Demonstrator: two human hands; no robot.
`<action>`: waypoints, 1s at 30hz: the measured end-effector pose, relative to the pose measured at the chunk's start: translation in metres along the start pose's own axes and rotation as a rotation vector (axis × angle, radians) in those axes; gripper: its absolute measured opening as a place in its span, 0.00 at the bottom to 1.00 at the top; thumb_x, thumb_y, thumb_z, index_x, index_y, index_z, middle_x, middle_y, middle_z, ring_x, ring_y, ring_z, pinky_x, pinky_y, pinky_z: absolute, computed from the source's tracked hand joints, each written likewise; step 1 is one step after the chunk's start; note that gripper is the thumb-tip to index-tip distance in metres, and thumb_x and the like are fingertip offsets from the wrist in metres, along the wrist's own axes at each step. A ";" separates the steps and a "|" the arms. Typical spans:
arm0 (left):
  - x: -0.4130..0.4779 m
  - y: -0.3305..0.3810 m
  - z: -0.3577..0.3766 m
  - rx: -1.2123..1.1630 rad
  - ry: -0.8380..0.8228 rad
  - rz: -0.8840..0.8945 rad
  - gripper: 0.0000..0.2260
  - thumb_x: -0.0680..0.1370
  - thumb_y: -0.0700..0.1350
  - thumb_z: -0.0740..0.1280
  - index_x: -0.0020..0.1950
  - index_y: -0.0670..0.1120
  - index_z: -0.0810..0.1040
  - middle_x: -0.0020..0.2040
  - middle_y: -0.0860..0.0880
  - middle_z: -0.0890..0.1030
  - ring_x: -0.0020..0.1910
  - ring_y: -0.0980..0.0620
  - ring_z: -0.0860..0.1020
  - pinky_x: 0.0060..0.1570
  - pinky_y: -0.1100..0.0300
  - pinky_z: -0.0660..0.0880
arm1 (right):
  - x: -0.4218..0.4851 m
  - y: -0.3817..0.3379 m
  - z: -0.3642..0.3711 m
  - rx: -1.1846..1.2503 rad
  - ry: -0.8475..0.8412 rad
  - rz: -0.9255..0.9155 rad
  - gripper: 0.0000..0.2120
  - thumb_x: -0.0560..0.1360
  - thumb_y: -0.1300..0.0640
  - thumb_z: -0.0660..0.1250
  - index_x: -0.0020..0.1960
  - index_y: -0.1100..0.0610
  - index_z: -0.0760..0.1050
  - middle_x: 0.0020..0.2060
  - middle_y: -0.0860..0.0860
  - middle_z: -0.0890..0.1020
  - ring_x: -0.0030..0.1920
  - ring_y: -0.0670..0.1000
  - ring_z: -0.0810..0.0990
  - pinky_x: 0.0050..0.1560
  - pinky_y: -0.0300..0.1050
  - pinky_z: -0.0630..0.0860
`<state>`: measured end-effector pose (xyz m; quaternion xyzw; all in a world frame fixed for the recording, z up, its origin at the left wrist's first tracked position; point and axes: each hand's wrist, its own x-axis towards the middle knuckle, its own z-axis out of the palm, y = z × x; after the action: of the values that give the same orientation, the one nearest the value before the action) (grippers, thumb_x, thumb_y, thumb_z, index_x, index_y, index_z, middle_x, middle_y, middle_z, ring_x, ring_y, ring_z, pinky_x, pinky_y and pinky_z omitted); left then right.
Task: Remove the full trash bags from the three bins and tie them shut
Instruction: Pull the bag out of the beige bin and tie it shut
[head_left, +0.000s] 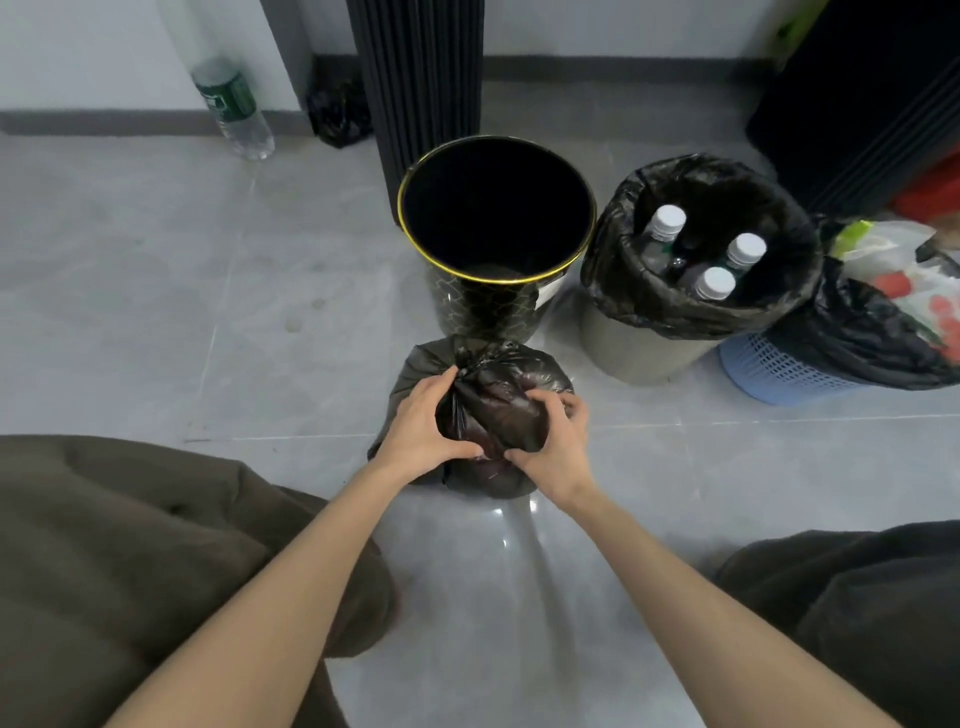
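My left hand (423, 418) and my right hand (553, 441) are both closed on the gathered plastic of a full black trash bag (540, 376) that sits on the grey tiled floor (156, 291) between my knees. The left grips the twisted neck from the left side, fingertips up at the bunched top; the right wraps the bulge of plastic from the right, thumb low against the bag. The neck is pinched together under my fingers, though I cannot tell whether a knot is made.

Just beyond the bag stands a black bin with a gold rim (496, 249), unlined and dark inside, with a pale sticker low on its right side whose print is too small to read. To its right is a grey bin (639, 348) with a black liner folded over its rim, holding three bottles with white caps (714, 283); their labels are hidden. Further right a blue mesh basket (779, 371) holds a black bag heaped with plastic wrappers showing red and green print, unreadable.

Against the far wall stands a clear bottle with a green label (231, 104), its lettering blurred. A small black bag (337, 114) sits beside a dark ribbed column (415, 78).
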<state>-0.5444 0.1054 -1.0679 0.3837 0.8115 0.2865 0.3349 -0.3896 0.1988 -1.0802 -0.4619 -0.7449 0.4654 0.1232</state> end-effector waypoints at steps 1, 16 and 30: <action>0.003 -0.001 -0.005 0.003 0.010 -0.001 0.49 0.63 0.50 0.79 0.77 0.49 0.55 0.75 0.49 0.60 0.74 0.49 0.57 0.72 0.56 0.56 | 0.006 -0.004 0.004 0.009 -0.004 -0.006 0.33 0.63 0.65 0.76 0.63 0.50 0.69 0.58 0.47 0.58 0.66 0.55 0.62 0.71 0.49 0.63; 0.011 0.011 -0.017 -0.050 0.272 -0.175 0.51 0.66 0.48 0.77 0.77 0.48 0.46 0.74 0.46 0.62 0.73 0.45 0.62 0.69 0.49 0.64 | 0.024 -0.021 -0.006 -0.089 -0.100 -0.106 0.31 0.66 0.70 0.67 0.65 0.48 0.68 0.64 0.52 0.62 0.67 0.52 0.63 0.64 0.37 0.64; -0.010 0.135 -0.011 0.345 0.299 0.138 0.29 0.77 0.43 0.62 0.76 0.47 0.55 0.71 0.46 0.63 0.71 0.45 0.59 0.67 0.48 0.60 | 0.009 -0.033 -0.146 -0.364 0.242 -0.161 0.23 0.72 0.67 0.61 0.65 0.52 0.70 0.65 0.48 0.67 0.58 0.52 0.73 0.50 0.49 0.75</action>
<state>-0.4897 0.1676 -0.9609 0.4430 0.8609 0.2197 0.1200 -0.3238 0.2857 -0.9774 -0.4678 -0.8310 0.2531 0.1629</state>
